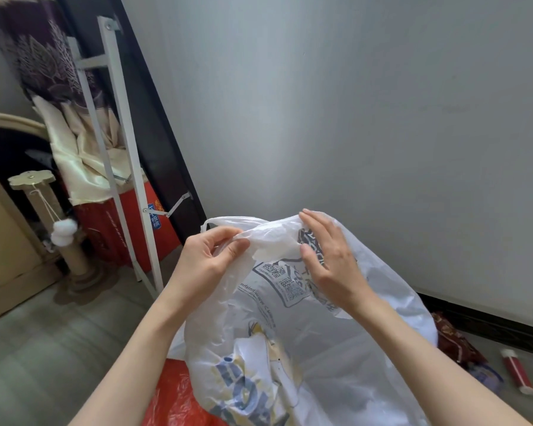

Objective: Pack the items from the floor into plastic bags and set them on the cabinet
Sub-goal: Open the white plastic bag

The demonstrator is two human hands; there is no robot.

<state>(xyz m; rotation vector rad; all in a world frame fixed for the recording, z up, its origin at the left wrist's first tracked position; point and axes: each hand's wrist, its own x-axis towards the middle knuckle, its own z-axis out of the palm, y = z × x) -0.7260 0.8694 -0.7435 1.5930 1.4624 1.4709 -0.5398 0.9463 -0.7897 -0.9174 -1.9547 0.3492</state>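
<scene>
A large translucent white plastic bag (326,342) with grey print and a blue and yellow item showing through it hangs in front of me. My left hand (206,265) pinches the bag's top edge near one handle loop. My right hand (330,259) grips the crumpled rim just to the right. Under the white bag lies a red plastic bag (176,398). On the floor at the right lie a dark red patterned item (456,342) and a red roller with white ends (517,376).
A grey wall fills the back. At the left lean a white metal frame (126,167) and a dark board, with a red box (126,235), a cat scratching post (71,244), curtains and a cardboard box (3,241) behind.
</scene>
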